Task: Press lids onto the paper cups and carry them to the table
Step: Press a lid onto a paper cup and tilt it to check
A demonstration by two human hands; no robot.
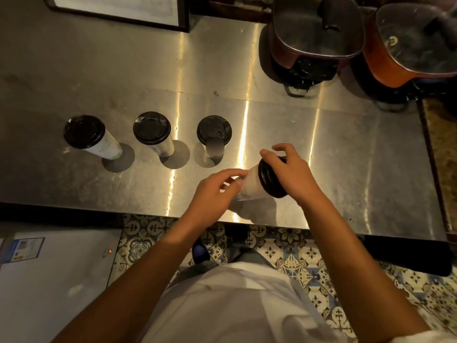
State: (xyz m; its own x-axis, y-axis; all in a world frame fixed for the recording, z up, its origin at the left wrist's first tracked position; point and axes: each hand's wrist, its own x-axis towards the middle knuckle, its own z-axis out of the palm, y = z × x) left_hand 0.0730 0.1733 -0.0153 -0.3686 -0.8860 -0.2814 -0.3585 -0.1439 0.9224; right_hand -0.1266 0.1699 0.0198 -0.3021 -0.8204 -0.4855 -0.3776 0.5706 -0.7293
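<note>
Fourth paper cup [252, 183] near the steel counter [346, 154] front edge, right of the three lidded cups [153, 134]. Right hand [288, 169] spread over the black lid [270, 178], fingers curled around its rim; left hand [215, 188] pinching the cup wall, fingers narrow. Best pressed evenly all round, steadying low. Bare counter rightward; two pots [319, 38] well behind the cup.

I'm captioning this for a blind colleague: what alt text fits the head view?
Both hands, left hand and right hand, grip a tilted white paper cup with black lid above a steel counter; three lidded cups stand left.
</note>
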